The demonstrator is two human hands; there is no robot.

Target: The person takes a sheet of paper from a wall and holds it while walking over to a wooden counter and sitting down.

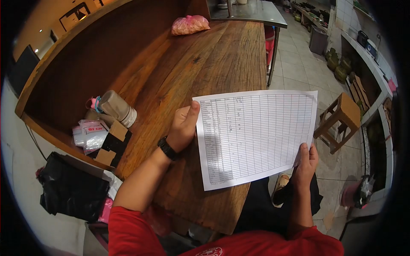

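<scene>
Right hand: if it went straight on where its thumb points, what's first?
The gridded paper sheet that the right hand holds; it points up across it. Past the sheet's top edge, the line seems to run over tiled floor, though depth is unclear.

Left hand [183,128], right hand [306,165] grip gridded sheet [265,136], partly over wooden table [222,55]; filled bag [190,26] far end.

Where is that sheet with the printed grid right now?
In the head view, the printed sheet is right of centre, held by the left hand at one edge and the right hand near a corner.
</scene>
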